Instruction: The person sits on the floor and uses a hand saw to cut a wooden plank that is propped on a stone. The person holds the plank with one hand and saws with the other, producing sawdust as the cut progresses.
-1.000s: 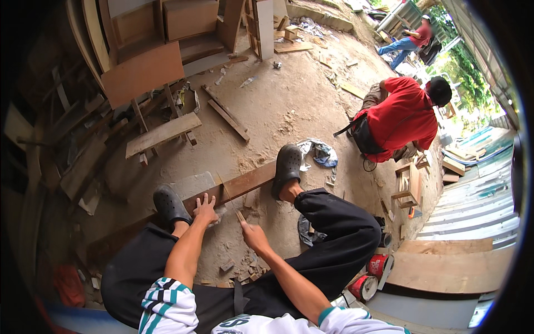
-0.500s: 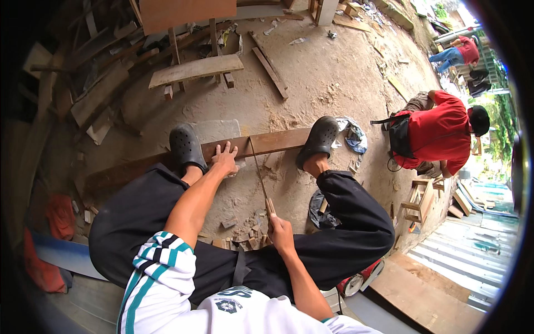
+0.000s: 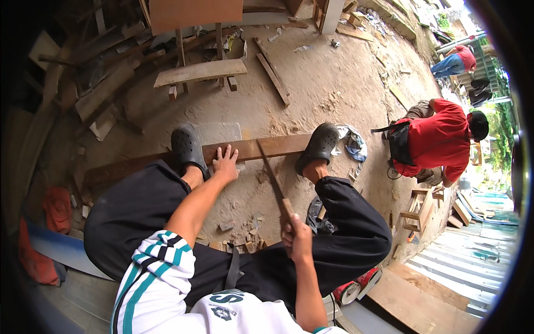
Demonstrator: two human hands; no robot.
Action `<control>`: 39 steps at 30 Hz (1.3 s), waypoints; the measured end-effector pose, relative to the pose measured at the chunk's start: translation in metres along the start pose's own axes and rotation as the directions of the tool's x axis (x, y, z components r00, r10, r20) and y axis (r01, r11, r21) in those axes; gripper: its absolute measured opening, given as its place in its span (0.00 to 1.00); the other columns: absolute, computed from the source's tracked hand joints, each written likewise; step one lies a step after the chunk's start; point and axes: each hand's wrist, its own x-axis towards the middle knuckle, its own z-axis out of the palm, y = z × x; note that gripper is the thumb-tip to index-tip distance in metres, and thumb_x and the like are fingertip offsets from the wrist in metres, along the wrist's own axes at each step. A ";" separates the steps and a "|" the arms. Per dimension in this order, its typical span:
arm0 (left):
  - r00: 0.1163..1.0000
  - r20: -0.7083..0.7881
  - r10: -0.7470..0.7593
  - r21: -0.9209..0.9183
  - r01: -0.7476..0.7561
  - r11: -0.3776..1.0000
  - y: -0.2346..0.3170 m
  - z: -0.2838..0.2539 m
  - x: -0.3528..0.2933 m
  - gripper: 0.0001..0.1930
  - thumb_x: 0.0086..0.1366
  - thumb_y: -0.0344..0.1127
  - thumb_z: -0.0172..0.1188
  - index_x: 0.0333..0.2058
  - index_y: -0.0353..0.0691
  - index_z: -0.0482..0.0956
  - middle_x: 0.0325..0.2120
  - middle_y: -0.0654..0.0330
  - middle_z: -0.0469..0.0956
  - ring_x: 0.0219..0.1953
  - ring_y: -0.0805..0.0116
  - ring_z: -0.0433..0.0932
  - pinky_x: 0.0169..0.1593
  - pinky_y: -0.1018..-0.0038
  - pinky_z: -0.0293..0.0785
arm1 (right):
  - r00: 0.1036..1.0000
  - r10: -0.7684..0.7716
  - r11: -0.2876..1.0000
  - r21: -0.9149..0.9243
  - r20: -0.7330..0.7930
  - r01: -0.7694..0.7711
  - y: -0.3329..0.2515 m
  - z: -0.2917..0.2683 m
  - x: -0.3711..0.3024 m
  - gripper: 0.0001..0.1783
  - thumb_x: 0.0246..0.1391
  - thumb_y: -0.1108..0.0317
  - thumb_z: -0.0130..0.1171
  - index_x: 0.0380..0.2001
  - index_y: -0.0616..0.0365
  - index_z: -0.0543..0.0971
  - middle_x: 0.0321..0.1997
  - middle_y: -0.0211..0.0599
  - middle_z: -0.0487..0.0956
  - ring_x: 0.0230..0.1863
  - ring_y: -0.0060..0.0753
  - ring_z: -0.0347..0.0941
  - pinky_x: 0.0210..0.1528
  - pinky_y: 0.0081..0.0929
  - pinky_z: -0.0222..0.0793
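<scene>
A long brown wooden board (image 3: 245, 149) lies across the ground in front of me, under both of my dark clogs. My left hand (image 3: 225, 165) presses on it beside the left clog (image 3: 187, 143), fingers spread. In my right hand (image 3: 297, 238) is the wooden handle of a handsaw (image 3: 272, 173), with the fingers wrapped round it. The saw's thin dark blade slants away from me, and its far end meets the board between my left hand and the right clog (image 3: 321, 146). Whether a cut shows there is too small to tell.
Wood offcuts (image 3: 253, 239) litter the ground between my legs. A low wooden bench (image 3: 200, 72) stands ahead, and scrap timber (image 3: 105, 94) piles up at left. At right, a person in red (image 3: 439, 136) bends near a small wooden frame (image 3: 418, 211); another person (image 3: 456, 61) is farther off.
My right hand has moved right and slightly toward me with the saw. The blade now slants more and shows more of its side. My left hand stays on the board.
</scene>
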 end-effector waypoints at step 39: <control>0.911 -0.144 0.386 0.223 -0.350 0.910 0.060 0.023 -0.001 0.44 0.66 0.59 0.51 0.71 0.41 0.46 0.73 0.44 0.42 0.74 0.41 0.38 0.72 0.44 0.35 | 0.966 -0.248 0.880 -0.432 -0.068 0.195 -0.021 -0.007 0.019 0.24 0.59 0.47 0.63 0.25 0.59 0.76 0.19 0.22 0.69 0.22 0.17 0.62 0.25 0.24 0.57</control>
